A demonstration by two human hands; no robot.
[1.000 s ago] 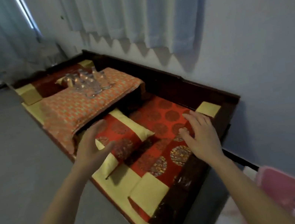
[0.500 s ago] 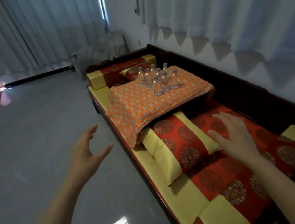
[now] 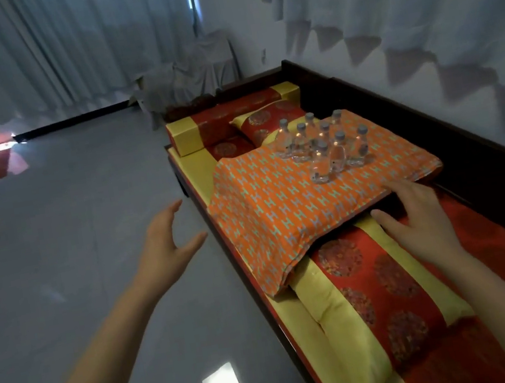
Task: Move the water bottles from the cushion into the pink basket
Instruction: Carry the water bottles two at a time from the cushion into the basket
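Several clear water bottles point(image 3: 320, 146) with grey caps stand upright in a cluster on the far part of an orange patterned cushion point(image 3: 281, 213) on a long dark wooden bench. My right hand point(image 3: 416, 217) is spread open and held low over the cushion's near edge and the red and yellow pillow below it, short of the bottles. My left hand point(image 3: 166, 242) hangs open in the air over the grey floor, left of the bench. Neither hand holds anything. The pink basket is out of view.
The dark wooden bench point(image 3: 471, 148) runs along the right wall under white curtains. Red and yellow pillows point(image 3: 377, 287) lie on it, with a bolster point(image 3: 226, 122) at its far end. Glossy grey floor point(image 3: 55, 257) fills the left side. A cloth-draped object point(image 3: 191, 74) stands in the corner.
The view has swung left and moved along the bench, so the pink basket has left the frame and the bottles look nearer. My right hand has reached forward to the orange cushion's edge.
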